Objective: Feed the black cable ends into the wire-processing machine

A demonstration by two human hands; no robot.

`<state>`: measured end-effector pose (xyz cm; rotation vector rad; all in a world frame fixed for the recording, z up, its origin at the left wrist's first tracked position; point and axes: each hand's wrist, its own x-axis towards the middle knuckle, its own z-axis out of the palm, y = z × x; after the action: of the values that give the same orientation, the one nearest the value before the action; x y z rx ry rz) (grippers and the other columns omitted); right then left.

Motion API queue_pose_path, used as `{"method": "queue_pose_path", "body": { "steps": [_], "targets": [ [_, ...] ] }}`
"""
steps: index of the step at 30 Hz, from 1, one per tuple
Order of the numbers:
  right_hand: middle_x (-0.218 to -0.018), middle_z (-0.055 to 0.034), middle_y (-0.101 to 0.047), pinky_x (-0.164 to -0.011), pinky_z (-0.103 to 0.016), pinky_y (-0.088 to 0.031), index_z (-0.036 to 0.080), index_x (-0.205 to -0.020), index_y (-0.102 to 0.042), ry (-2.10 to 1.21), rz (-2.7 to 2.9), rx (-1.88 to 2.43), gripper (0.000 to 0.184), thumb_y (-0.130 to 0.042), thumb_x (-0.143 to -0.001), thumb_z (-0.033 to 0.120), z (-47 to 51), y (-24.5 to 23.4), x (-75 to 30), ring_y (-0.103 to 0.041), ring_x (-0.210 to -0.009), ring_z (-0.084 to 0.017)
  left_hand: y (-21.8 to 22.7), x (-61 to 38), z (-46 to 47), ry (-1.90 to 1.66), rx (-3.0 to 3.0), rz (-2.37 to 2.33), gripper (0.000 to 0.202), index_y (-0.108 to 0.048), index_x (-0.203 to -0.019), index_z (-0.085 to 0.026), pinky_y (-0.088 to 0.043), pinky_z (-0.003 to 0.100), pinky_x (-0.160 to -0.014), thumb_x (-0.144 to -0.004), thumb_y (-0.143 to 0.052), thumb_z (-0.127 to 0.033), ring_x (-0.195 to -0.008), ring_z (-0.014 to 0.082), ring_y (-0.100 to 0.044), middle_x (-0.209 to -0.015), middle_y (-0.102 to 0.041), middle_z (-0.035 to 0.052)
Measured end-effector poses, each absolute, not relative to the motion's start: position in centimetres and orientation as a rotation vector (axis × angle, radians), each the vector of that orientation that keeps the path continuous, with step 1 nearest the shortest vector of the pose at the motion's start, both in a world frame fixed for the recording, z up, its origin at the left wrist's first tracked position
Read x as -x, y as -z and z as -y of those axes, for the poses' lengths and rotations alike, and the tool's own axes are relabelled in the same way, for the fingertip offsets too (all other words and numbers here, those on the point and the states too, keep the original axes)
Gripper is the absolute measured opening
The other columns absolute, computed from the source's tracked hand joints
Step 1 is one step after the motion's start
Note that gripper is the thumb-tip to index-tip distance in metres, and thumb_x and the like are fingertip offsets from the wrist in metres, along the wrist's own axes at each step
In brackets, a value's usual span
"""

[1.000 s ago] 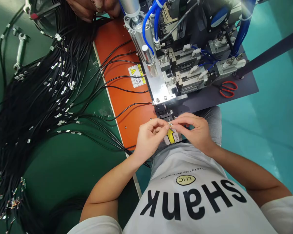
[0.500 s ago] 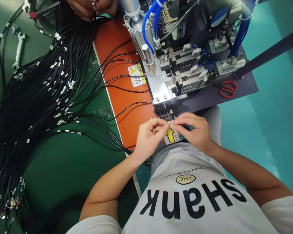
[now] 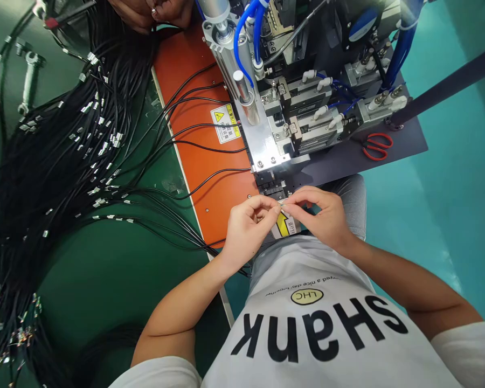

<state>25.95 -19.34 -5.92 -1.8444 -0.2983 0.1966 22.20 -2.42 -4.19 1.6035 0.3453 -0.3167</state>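
Note:
My left hand point(image 3: 246, 229) and my right hand point(image 3: 322, 214) meet fingertip to fingertip just in front of a black fixture block point(image 3: 272, 188) at the base of a metal machine point(image 3: 267, 140). Both pinch a tiny metal piece point(image 3: 282, 205) between thumb and forefinger; it is too small to name for sure. A yellow arrow label point(image 3: 285, 223) shows under my fingers. Several black wires point(image 3: 210, 145) run from the machine across an orange plate point(image 3: 194, 161) to the left.
A large heap of black wires with metal sleeves point(image 3: 64, 161) covers the green table at left. Red scissors point(image 3: 375, 146) lie on the dark base plate at right. Another person's hand point(image 3: 149, 13) shows at the top edge. Blue air hoses point(image 3: 246, 32) loop above the machine.
My hands have stayed pinched together at the same spot, with only slight finger shifts. The view has drifted a little.

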Motion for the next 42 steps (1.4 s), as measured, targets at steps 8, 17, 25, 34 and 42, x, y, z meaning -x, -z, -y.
{"method": "queue_pose_path", "body": {
  "steps": [8, 17, 25, 34, 42],
  "targets": [
    [-0.078, -0.0006, -0.066, -0.069, -0.029, -0.047, 0.019, -0.08, -0.066, -0.298, 0.127, 1.741, 0.009, -0.064, -0.087, 0.025, 19.7, 6.7, -26.6, -0.058, -0.072, -0.014, 4.8, -22.1, 1.9, 0.088, -2.011, -0.044, 0.016, -0.066, -0.101, -0.02, -0.053, 0.025, -0.071, -0.088, -0.063, -0.029, -0.083, 0.0155, -0.061, -0.092, -0.064, 0.0053],
    [-0.075, -0.0011, -0.065, -0.065, -0.027, -0.047, 0.018, -0.078, -0.066, -0.437, -0.054, 1.589, 0.016, -0.071, -0.082, 0.033, 19.3, 9.8, -28.8, -0.057, -0.069, -0.013, 9.3, -23.7, -0.5, -0.308, -2.492, 0.493, 0.025, -0.063, -0.116, -0.019, -0.052, 0.026, -0.074, -0.094, -0.052, -0.017, -0.088, 0.0164, -0.062, -0.096, -0.064, 0.0088],
    [-0.068, 0.0009, -0.063, -0.059, -0.025, -0.046, 0.018, -0.076, -0.067, -0.484, -0.122, 1.524, 0.02, -0.075, -0.078, 0.036, 18.5, 11.0, -30.2, -0.055, -0.062, -0.011, 9.8, -25.3, -1.0, -0.27, -2.492, 0.457, 0.023, -0.066, -0.112, -0.021, -0.051, 0.026, -0.07, -0.097, -0.049, -0.024, -0.089, 0.0172, -0.062, -0.088, -0.061, 0.0064],
    [-0.068, 0.0012, -0.062, -0.06, -0.025, -0.045, 0.018, -0.075, -0.067, -0.521, -0.122, 1.517, 0.02, -0.075, -0.079, 0.036, 18.8, 10.8, -30.3, -0.054, -0.062, -0.011, 9.6, -25.2, -1.3, -0.171, -2.5, 0.553, 0.034, -0.065, -0.122, -0.021, -0.045, 0.026, -0.064, -0.099, -0.04, -0.025, -0.079, 0.016, -0.061, -0.09, -0.063, 0.0075],
    [-0.07, 0.0006, -0.063, -0.062, -0.027, -0.047, 0.017, -0.075, -0.067, -0.522, -0.119, 1.509, 0.023, -0.076, -0.078, 0.038, 18.8, 11.0, -30.3, -0.055, -0.063, -0.011, 9.8, -25.5, -1.5, -0.211, -2.574, 0.633, 0.035, -0.066, -0.122, -0.021, -0.043, 0.028, -0.064, -0.098, -0.04, -0.021, -0.077, 0.0167, -0.06, -0.086, -0.066, 0.0077]
  ]
}}
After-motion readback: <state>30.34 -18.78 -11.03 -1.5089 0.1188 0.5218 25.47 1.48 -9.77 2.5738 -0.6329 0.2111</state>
